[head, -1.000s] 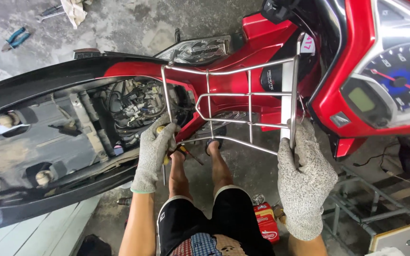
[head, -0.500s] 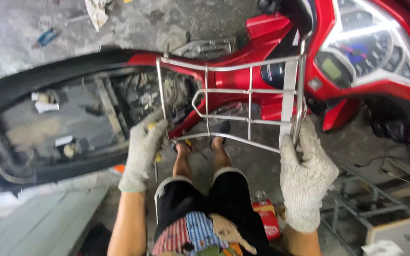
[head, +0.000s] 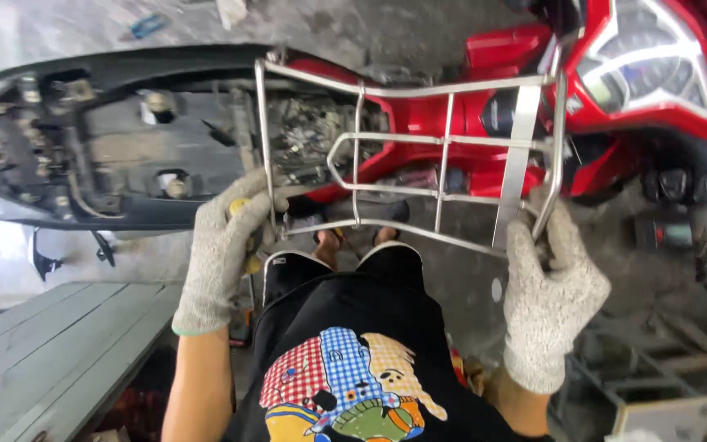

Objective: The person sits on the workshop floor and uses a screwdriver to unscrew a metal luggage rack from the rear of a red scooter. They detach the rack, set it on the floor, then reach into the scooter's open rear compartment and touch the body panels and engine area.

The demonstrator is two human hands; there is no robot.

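Rack work: chrome wire rack (head: 419, 155) held level in front of the body, between both gloved hands and above the opened red scooter (head: 484, 123). Left hand (head: 227, 245) is clamped on the rack's near left corner, and a yellow-handled tool (head: 240, 206) is tucked in the same fist; right hand (head: 551, 286) is wrapped around the right side bar near the flat bracket strip. Judgement: a good hold means keeping both grips even so the frame stays flat, watching that the tool does not slip from the left fist, and keeping the rails off the red panels and the exposed wiring beyond the left hand. Grey concrete floor (head: 353, 33) lies past the scooter, with a blue-handled tool (head: 147, 24) on it. Grey wooden boards (head: 51, 352) sit below the left hand; clutter below the right.
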